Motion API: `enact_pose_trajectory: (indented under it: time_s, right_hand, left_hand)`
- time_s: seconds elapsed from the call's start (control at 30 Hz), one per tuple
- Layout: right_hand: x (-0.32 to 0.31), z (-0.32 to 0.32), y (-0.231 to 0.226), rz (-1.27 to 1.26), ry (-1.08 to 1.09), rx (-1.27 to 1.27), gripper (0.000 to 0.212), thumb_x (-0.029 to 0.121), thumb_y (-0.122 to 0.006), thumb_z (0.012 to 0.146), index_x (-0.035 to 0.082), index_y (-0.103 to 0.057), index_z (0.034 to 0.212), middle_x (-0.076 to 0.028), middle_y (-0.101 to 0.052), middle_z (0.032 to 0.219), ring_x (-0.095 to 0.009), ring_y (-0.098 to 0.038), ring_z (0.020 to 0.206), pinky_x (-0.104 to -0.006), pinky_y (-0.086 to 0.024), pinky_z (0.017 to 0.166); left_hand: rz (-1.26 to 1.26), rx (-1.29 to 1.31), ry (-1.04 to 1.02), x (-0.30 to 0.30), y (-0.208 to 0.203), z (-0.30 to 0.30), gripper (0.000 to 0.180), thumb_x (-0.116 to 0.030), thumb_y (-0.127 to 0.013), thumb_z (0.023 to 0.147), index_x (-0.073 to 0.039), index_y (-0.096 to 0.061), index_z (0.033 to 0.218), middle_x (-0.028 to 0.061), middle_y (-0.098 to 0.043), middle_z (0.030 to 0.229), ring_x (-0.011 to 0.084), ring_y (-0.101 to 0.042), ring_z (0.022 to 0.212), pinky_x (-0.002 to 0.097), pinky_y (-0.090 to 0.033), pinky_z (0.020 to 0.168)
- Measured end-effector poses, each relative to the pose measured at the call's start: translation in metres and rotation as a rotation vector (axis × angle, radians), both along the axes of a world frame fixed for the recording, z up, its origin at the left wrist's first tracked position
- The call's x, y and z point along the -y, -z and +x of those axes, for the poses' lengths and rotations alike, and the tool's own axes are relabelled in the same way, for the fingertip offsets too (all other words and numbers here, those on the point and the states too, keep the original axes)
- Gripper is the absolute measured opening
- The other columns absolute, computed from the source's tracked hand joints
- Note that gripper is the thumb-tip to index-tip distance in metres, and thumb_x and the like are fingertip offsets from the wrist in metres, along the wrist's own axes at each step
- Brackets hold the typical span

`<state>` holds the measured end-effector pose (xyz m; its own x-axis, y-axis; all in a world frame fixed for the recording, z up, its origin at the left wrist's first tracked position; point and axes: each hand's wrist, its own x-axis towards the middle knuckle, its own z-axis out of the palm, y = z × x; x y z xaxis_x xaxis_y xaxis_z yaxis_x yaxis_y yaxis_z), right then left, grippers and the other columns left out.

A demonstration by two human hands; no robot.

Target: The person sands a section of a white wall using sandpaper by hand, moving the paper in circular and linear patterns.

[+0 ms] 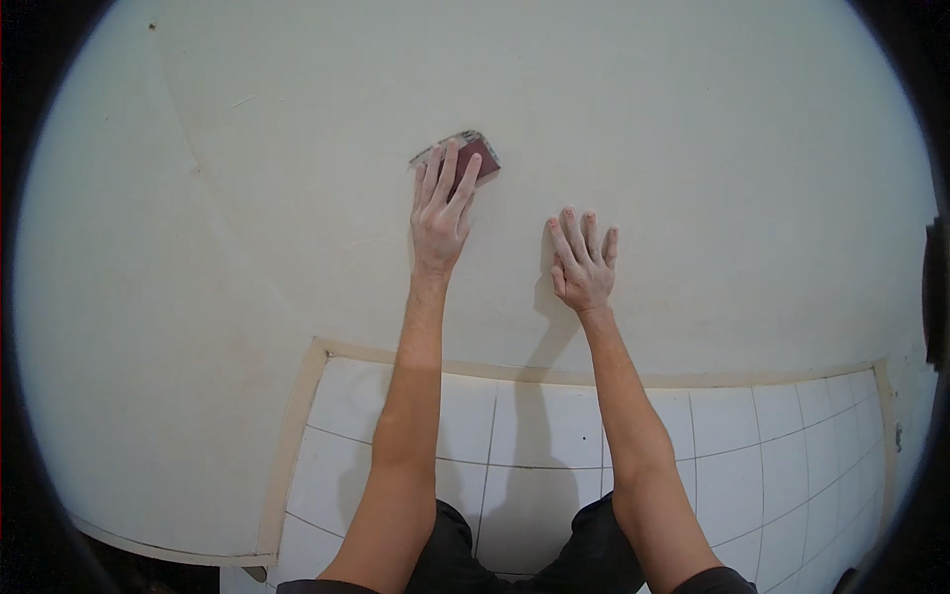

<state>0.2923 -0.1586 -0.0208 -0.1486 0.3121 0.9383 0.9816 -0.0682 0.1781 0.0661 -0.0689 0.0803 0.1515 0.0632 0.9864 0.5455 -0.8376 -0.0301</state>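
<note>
A plain cream wall fills the area above and around both hands, with a thin crease well left of the left hand and a small dark spot farther up that way. The left hand holds a dark-red sheet against the wall, fingers extended over it; they cover its middle and lower left, while the upper and right edges show past the fingertips. The right hand, lower and to the right, rests on bare wall, fingers spread wide. Below both hands, a beige skirting strip borders white floor tiles; both forearms partly block these. Well right of the right hand, a dark object stands at the view's edge, kind undeterminable.
</note>
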Motion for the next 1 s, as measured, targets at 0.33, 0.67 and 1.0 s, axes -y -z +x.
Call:
enact_pose_trajectory:
  time_s: [0.33, 0.67, 1.0]
  right_hand:
    - [-0.001, -0.005, -0.002, -0.029, -0.007, -0.01, 0.055, 0.036, -0.032, 0.103, 0.03, -0.046, 0.156, 0.005, -0.042, 0.163, -0.022, -0.029, 0.155, -0.0519, -0.004, 0.13]
    - [-0.001, 0.0, 0.004, 0.004, -0.007, -0.01, 0.056, 0.034, -0.036, 0.101, 0.031, -0.047, 0.156, 0.005, -0.041, 0.164, -0.022, -0.03, 0.155, -0.0525, -0.005, 0.13]
    - [-0.006, -0.003, -0.002, -0.001, -0.033, -0.019, 0.056, 0.035, -0.033, 0.102, 0.03, -0.046, 0.156, 0.005, -0.04, 0.164, -0.022, -0.029, 0.156, -0.0534, -0.005, 0.13]
  left_hand:
    - [-0.116, 0.19, -0.131, -0.027, 0.131, -0.046, 0.084, 0.018, -0.053, 0.073, -0.004, -0.046, 0.153, 0.0247, -0.038, 0.161, 0.0444, -0.032, 0.151, 0.0581, -0.028, 0.122]
    - [-0.176, 0.248, -0.031, -0.006, -0.013, -0.023, 0.096, 0.027, -0.043, 0.068, -0.008, -0.04, 0.158, 0.0179, -0.031, 0.167, 0.0401, -0.026, 0.155, 0.0546, -0.025, 0.126]
    - [-0.144, 0.089, -0.252, -0.035, 0.138, -0.053, 0.091, 0.021, -0.051, 0.069, -0.006, -0.042, 0.156, 0.0213, -0.035, 0.164, 0.0439, -0.03, 0.152, 0.0579, -0.027, 0.124]
